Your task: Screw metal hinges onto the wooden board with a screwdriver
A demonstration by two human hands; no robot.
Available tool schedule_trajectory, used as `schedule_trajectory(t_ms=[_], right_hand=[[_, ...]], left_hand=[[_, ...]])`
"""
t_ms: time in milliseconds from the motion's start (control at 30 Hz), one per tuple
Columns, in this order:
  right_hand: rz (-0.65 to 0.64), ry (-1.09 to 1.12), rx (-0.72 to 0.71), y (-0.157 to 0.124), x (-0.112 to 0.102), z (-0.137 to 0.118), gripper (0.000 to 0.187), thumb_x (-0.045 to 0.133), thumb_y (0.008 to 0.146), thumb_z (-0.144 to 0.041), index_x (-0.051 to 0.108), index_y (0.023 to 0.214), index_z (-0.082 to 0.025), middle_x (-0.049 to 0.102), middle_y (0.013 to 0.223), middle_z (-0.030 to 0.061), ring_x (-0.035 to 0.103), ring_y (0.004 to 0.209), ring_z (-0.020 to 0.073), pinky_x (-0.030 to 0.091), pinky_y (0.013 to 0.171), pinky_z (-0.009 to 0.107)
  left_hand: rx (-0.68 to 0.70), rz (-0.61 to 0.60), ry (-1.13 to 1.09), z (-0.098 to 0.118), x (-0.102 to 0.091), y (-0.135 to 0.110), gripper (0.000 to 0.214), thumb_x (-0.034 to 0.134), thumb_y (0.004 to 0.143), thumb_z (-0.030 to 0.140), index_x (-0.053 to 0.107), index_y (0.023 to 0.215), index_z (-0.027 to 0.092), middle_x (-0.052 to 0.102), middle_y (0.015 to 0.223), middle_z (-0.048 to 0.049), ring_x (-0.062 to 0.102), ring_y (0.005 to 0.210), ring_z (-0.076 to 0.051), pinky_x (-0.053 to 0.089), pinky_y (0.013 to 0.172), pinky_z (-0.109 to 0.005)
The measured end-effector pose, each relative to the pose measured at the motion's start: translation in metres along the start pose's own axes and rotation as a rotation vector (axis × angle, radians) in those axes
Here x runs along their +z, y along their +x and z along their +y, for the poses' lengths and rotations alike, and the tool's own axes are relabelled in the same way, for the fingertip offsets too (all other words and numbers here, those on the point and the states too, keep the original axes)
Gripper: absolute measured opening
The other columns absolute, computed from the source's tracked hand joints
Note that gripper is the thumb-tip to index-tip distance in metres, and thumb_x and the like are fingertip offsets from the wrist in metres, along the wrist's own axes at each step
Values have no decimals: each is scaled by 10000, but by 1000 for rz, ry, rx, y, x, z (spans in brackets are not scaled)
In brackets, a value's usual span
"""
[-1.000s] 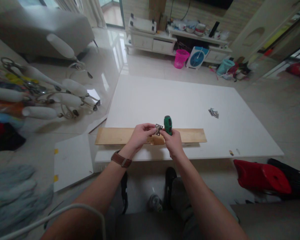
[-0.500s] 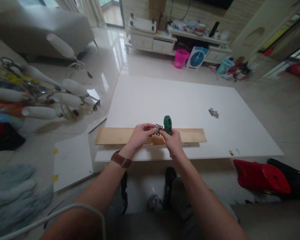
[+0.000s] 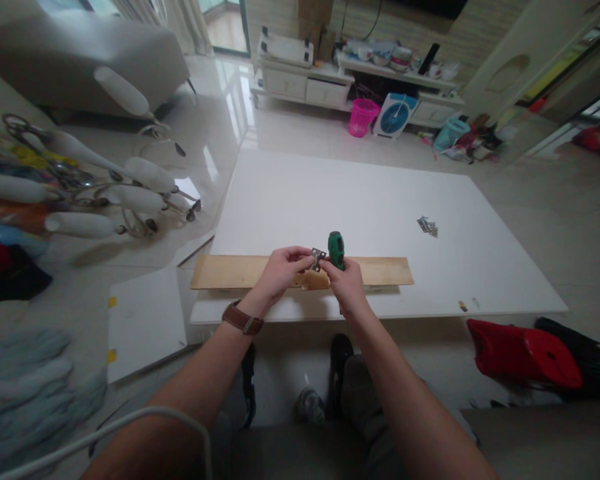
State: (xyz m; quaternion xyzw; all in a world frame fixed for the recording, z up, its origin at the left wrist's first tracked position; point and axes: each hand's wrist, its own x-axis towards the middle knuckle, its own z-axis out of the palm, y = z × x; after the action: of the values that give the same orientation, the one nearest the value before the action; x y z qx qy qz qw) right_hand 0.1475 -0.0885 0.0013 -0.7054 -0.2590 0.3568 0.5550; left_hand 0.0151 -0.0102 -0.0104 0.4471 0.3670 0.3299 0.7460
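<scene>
A small metal hinge [image 3: 317, 259] is pinched in the fingers of my left hand [image 3: 283, 270], above the front part of a long wooden board [image 3: 235, 270]. My right hand [image 3: 349, 280] is closed round a green-handled screwdriver [image 3: 336, 249], its handle end pointing up and away from me. The right fingertips also touch the hinge's right edge. Below the hands, a light brown piece [image 3: 315, 281] with a rounded outline shows at the board's front edge. The screwdriver's shaft is mostly hidden by the right hand.
The board lies on a large white panel [image 3: 330, 200]. A pile of metal hinges [image 3: 427, 227] lies to the right, with small bits [image 3: 463, 306] near the front edge. A red plastic stool [image 3: 525, 353] is at right; a smaller white panel [image 3: 147, 323] at left.
</scene>
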Motion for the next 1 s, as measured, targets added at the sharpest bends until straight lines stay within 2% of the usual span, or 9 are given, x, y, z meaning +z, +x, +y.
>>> schedule_trajectory(t_ms=[767, 1000], right_hand=[[11, 2, 3, -1, 0, -3, 345, 793, 631, -456, 801, 761, -136, 684, 651, -8, 543, 683, 160, 415, 710, 304], [-1, 6, 15, 0, 0, 1, 394, 802, 641, -459, 822, 843, -121, 739, 731, 26, 597, 729, 183, 455, 749, 321]], left_hand=[[6, 8, -16, -2, 0, 1, 365, 966, 629, 346, 809, 886, 141, 803, 923, -95, 700, 844, -178, 533, 824, -329], [5, 9, -28, -2, 0, 1, 364, 963, 620, 332, 803, 880, 133, 796, 890, -88, 690, 814, -167, 529, 809, -321]])
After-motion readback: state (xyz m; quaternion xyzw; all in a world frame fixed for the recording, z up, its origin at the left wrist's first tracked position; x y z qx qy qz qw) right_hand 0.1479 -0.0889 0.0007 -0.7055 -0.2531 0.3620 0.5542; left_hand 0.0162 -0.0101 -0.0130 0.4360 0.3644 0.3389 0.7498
